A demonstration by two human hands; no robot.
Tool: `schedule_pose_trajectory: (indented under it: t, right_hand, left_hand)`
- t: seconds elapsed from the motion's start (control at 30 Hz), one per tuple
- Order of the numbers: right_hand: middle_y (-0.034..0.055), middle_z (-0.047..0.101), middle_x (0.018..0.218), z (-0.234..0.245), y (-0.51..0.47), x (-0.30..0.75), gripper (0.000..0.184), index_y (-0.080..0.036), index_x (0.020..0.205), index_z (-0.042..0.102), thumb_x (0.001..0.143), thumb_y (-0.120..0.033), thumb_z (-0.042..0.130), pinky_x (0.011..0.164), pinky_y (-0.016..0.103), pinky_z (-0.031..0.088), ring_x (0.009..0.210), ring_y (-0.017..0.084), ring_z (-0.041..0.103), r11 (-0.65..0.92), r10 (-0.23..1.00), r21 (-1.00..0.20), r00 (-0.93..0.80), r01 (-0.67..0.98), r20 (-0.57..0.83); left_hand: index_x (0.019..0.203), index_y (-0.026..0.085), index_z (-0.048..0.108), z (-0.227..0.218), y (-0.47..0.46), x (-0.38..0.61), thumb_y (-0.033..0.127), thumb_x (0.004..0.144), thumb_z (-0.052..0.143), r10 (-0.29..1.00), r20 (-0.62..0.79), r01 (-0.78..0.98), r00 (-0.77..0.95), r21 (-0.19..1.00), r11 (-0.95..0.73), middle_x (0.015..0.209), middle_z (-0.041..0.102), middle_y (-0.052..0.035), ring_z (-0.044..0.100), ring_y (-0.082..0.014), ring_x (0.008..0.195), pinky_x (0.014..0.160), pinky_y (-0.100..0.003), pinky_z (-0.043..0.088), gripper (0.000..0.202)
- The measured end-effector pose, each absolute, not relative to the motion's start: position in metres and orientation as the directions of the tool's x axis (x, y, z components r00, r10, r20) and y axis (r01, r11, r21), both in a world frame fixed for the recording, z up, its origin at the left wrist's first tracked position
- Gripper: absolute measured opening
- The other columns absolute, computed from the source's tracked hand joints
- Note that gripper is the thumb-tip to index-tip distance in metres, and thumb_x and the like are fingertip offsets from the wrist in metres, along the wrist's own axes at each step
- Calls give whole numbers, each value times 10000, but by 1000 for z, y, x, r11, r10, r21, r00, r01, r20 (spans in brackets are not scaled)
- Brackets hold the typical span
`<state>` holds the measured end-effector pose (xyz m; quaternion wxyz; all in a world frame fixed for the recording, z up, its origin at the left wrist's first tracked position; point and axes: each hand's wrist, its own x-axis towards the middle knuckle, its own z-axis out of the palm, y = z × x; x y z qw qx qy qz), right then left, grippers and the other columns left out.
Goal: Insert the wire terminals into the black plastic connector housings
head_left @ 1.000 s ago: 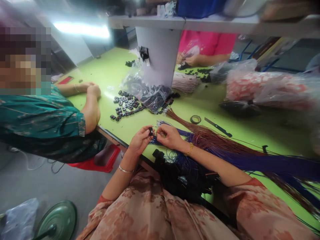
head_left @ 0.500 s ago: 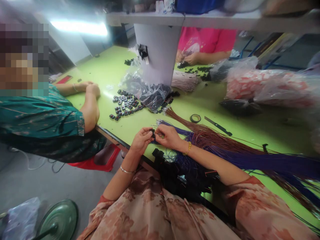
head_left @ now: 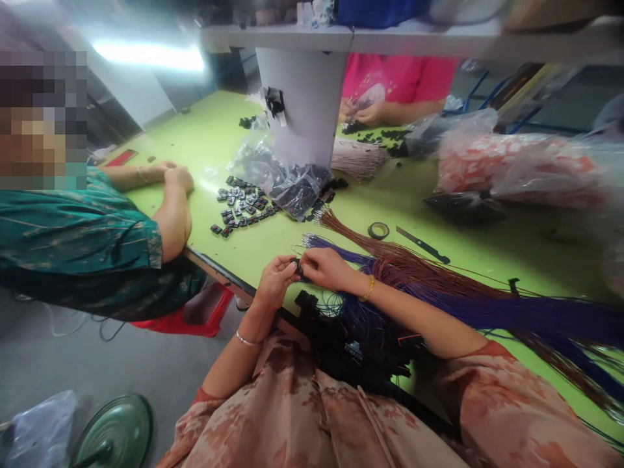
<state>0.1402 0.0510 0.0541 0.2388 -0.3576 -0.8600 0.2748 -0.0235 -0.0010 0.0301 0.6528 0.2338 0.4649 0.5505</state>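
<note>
My left hand (head_left: 275,281) pinches a small black plastic piece, seemingly a connector housing (head_left: 297,265), between thumb and fingers above the table's near edge. Against its right side my right hand (head_left: 325,268) is closed in a pinch; whatever lies between those fingertips is too small to make out. Just beyond the hands are the metal-tipped ends of blue-purple wires (head_left: 336,250), whose bundle runs off to the right. Brown wires (head_left: 361,234) lie behind them. Below my right forearm, a dark heap of black parts and wires (head_left: 351,348) sits at the table edge.
Small black parts (head_left: 241,205) lie scattered near a plastic bag (head_left: 297,188). A tape roll (head_left: 379,230) and a blade (head_left: 423,245) rest behind the wires. A co-worker's arm (head_left: 170,214) leans on the table at left; another person (head_left: 400,84) sits across, beyond the white post (head_left: 302,104).
The view has shifted slightly. My hands stay together at the black piece, and my right fingers have drawn in a little closer around it. The wires and scattered parts lie as before.
</note>
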Motion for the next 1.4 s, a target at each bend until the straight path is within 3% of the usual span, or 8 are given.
schedule_pose_trajectory:
  t: [0.1, 0.2, 0.3, 0.53, 0.67, 0.8, 0.93, 1.4]
  right_hand:
    - [47, 641, 772, 54, 76, 157, 179, -170, 787, 611, 885, -236, 476, 622, 253, 321, 678, 140, 515, 489, 854, -581, -492, 651, 169]
    - [108, 670, 887, 47, 97, 173, 109, -158, 839, 647, 813, -246, 586, 624, 272, 333, 751, 184, 557, 375, 918, -395, -394, 838, 36]
    - [118, 684, 895, 38, 104, 180, 127, -162, 832, 657, 843, -223, 545, 621, 283, 338, 758, 196, 577, 364, 916, -332, -399, 870, -41]
    - [146, 667, 913, 43, 97, 180, 170, -162, 866, 610, 900, -209, 450, 608, 295, 308, 750, 213, 578, 411, 908, -260, -416, 874, 38]
    - [88, 647, 785, 51, 95, 177, 145, -168, 795, 573, 879, -221, 468, 602, 278, 296, 664, 169, 522, 413, 907, -402, -409, 817, 99]
    - [3, 592, 686, 57, 93, 168, 120, -172, 743, 557, 831, -233, 504, 604, 241, 327, 605, 119, 467, 461, 866, -664, -462, 589, 191]
    - [-24, 568, 669, 64, 87, 155, 108, -163, 777, 593, 800, -233, 515, 585, 223, 331, 600, 100, 445, 452, 839, -804, -489, 387, 237]
    - [-33, 503, 617, 62, 66, 153, 60, -172, 672, 552, 721, -198, 574, 561, 227, 298, 575, 94, 417, 512, 817, -774, -490, 372, 305]
  left_hand:
    - [900, 115, 635, 31, 2, -26, 192, 620, 830, 936, -351, -497, -33, 818, 289, 744, 672, -23, 643, -111, 670, 610, -216, 513, 350]
    - [897, 111, 637, 31, 7, -27, 189, 623, 825, 934, -357, -493, -20, 816, 302, 737, 677, -31, 650, -117, 671, 600, -212, 517, 341]
    - [902, 110, 644, 31, 10, -26, 185, 635, 815, 936, -351, -496, 8, 812, 308, 735, 678, -33, 648, -112, 662, 600, -208, 523, 325]
    - [907, 122, 643, 30, 14, -23, 173, 665, 791, 944, -328, -528, 22, 798, 290, 774, 671, -30, 653, -112, 698, 630, -212, 527, 288]
    - [916, 131, 639, 34, 16, -20, 160, 665, 784, 945, -328, -553, -1, 787, 273, 809, 663, -27, 644, -108, 723, 648, -214, 519, 291]
    - [904, 138, 632, 36, 19, -13, 140, 676, 763, 943, -332, -578, -9, 772, 266, 810, 648, -17, 627, -105, 726, 662, -219, 509, 263]
    - [908, 146, 628, 36, 20, -9, 132, 709, 730, 950, -311, -599, -3, 761, 248, 849, 637, -21, 604, -101, 751, 689, -227, 498, 223]
    - [904, 135, 632, 36, 23, -8, 76, 794, 610, 952, -301, -683, 45, 686, 249, 841, 620, -33, 585, -92, 739, 692, -209, 475, 126]
